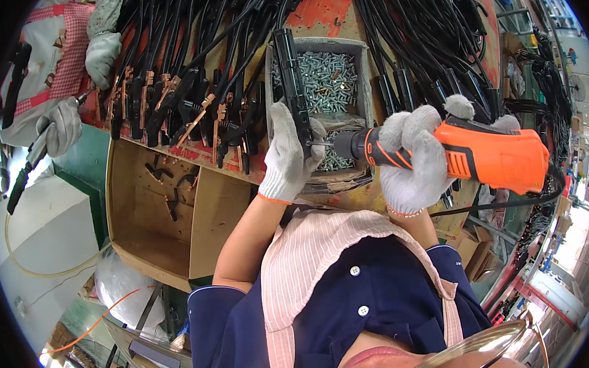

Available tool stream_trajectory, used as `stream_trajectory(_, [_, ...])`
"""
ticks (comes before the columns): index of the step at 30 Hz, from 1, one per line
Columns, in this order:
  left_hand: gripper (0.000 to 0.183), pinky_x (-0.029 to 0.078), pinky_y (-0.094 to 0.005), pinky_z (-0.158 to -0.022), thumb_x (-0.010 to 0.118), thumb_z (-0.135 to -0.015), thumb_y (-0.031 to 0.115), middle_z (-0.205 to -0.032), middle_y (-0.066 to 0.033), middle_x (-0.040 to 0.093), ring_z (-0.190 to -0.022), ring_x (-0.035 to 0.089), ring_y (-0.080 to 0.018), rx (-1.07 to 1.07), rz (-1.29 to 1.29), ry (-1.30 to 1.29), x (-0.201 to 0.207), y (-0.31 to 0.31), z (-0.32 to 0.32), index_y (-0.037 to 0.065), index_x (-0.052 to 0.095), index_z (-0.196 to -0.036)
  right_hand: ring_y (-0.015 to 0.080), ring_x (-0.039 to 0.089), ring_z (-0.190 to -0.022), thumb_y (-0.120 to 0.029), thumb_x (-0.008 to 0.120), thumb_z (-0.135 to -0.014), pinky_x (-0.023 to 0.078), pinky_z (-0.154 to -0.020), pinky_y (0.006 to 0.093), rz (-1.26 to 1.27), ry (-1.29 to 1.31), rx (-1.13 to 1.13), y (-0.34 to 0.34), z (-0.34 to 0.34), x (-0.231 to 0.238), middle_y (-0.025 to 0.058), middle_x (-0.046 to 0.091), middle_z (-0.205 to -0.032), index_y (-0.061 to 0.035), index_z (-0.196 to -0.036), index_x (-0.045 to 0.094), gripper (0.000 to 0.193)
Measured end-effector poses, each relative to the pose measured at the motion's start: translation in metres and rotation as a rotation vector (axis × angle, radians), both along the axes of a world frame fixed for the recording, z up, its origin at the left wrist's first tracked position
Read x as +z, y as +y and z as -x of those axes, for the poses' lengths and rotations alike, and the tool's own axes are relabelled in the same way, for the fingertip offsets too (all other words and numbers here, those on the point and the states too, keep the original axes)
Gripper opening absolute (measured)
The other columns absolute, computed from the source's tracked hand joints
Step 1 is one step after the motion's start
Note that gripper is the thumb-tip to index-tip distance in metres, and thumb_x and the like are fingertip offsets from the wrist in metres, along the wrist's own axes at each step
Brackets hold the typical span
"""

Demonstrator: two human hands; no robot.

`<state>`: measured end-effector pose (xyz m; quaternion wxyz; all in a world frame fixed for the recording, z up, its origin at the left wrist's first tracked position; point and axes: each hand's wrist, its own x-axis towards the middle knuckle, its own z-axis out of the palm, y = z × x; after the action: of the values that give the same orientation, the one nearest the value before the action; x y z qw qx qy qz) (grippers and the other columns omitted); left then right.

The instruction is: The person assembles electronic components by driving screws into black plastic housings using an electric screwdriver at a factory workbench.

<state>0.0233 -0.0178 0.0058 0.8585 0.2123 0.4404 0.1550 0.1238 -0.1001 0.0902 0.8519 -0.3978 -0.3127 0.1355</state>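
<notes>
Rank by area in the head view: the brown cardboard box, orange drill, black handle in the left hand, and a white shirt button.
1. Brown cardboard box
2. Orange drill, partly behind right hand
3. Black handle
4. White shirt button

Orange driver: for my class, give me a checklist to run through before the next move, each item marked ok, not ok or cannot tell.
1. Orange driver held: ok, the right grip is closed around it.
2. Black handle steadied: ok, the left grip holds its lower end.
3. Gloves on both: ok.
4. Fingers clear of the bit: not ok, the left ones look very close.
5. Bit seated in a screw head: cannot tell, too small.
6. Loose screws at hand: ok, many in the open box.
</notes>
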Motion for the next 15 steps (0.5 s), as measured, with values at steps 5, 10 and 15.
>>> stream_trajectory(5, [0.072,0.031,-0.0210,-0.042,0.029,-0.087,0.078,-0.070,0.0007,0.055,-0.049,0.045,-0.0090,0.034,0.071,0.066,-0.004,-0.002,-0.001,0.011,0.057,-0.087,0.0152,0.043,-0.049,0.008,0.054,-0.082,0.045,-0.046,0.0313,0.089,-0.141,0.073,-0.007,-0.002,-0.020,0.0050,0.047,-0.068,-0.0141,-0.120,0.034,0.048])
stream_trajectory(10, [0.064,0.034,-0.0213,-0.050,0.032,-0.088,0.076,-0.078,0.0024,0.056,-0.061,0.048,-0.0093,-0.098,0.016,-0.103,-0.005,0.004,0.007,0.017,0.055,-0.099,0.0197,0.057,-0.057,0.004,0.065,-0.082,0.052,-0.056,0.0315,0.043,-0.137,0.133,0.005,0.008,-0.010,0.0086,0.056,-0.073,-0.0112,-0.109,0.029,0.047])
stream_trajectory(15, [0.074,0.036,-0.0223,-0.046,0.028,-0.085,0.080,-0.077,0.0010,0.056,-0.057,0.047,-0.0096,-0.109,-0.004,-0.176,-0.010,0.004,0.011,0.016,0.050,-0.115,0.0134,0.042,-0.048,0.007,0.055,-0.082,0.044,-0.046,0.0308,0.220,-0.245,0.127,0.010,0.003,-0.003,0.0030,0.048,-0.068,-0.0122,-0.116,0.037,0.043])
